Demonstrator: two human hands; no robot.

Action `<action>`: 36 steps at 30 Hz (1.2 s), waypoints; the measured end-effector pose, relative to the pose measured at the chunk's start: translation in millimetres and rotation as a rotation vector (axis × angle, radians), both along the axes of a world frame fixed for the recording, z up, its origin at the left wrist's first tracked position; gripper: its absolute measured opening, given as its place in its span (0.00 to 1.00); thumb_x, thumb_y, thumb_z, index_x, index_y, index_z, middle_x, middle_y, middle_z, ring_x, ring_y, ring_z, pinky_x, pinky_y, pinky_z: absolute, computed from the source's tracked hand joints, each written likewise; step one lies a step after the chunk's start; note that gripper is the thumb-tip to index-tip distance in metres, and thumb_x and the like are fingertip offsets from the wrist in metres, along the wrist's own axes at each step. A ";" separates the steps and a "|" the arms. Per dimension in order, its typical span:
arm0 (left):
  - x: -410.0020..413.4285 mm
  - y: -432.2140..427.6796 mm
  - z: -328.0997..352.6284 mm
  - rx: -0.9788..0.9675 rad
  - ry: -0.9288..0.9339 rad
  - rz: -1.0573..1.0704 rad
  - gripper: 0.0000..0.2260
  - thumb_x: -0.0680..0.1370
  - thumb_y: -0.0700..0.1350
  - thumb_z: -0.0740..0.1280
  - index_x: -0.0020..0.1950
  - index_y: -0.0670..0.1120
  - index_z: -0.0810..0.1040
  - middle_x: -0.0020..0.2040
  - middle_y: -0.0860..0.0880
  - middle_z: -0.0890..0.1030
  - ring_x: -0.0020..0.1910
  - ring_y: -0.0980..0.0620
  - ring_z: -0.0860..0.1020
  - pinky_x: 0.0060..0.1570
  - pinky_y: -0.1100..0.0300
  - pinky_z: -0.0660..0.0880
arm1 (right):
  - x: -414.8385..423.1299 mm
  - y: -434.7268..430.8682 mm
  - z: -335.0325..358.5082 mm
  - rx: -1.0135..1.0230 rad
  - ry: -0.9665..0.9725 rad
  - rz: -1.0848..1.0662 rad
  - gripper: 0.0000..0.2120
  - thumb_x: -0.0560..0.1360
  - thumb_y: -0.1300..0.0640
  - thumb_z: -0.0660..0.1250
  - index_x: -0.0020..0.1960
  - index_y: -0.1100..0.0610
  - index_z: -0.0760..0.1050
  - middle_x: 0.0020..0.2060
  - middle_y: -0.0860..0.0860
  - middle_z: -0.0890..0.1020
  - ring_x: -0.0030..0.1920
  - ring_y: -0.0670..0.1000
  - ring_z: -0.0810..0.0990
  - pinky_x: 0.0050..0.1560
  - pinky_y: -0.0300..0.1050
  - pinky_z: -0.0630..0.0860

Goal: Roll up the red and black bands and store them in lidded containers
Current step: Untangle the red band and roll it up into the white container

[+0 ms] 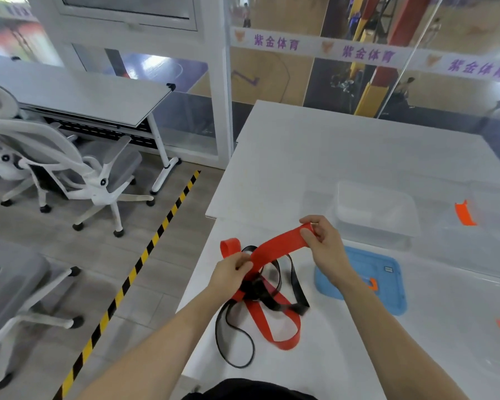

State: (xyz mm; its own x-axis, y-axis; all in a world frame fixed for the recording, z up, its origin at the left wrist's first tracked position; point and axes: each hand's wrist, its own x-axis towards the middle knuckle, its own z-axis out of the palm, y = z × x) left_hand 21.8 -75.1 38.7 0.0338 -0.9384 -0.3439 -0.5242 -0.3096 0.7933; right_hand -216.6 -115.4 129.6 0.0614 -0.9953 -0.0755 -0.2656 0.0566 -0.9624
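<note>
Both hands pinched the red band (277,246): right hand (324,241) held its free end toward the upper right, left hand (231,269) lower left, above the tangled black band (234,336).

White table (344,145) — tangled bands (272,313), clear container (375,209), blue lid (387,281).

A white worktop (344,157) fills the right of the frame. Grey office chairs (70,168) stand at left beside striped floor tape (145,255).
</note>
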 end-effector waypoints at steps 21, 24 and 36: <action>-10.1 -0.4 19.3 0.028 0.211 -0.019 0.10 0.83 0.41 0.67 0.43 0.50 0.79 0.41 0.52 0.79 0.42 0.52 0.77 0.50 0.57 0.76 | -5.0 -7.6 6.5 0.086 -0.308 -0.146 0.13 0.84 0.53 0.67 0.66 0.55 0.72 0.49 0.57 0.88 0.50 0.52 0.89 0.57 0.48 0.84; 1.6 6.0 22.5 0.040 0.337 0.076 0.09 0.84 0.41 0.67 0.45 0.48 0.82 0.43 0.47 0.83 0.48 0.41 0.84 0.57 0.44 0.82 | 2.4 -5.2 -19.3 0.196 -0.296 -0.184 0.15 0.84 0.47 0.65 0.64 0.57 0.74 0.53 0.55 0.88 0.55 0.53 0.88 0.59 0.50 0.83; 9.0 12.9 35.3 0.069 0.526 0.380 0.09 0.83 0.43 0.69 0.60 0.39 0.80 0.57 0.36 0.84 0.49 0.45 0.85 0.50 0.44 0.86 | 50.0 37.6 -59.6 0.174 0.186 0.312 0.10 0.83 0.53 0.68 0.61 0.50 0.84 0.48 0.41 0.86 0.49 0.34 0.84 0.49 0.30 0.76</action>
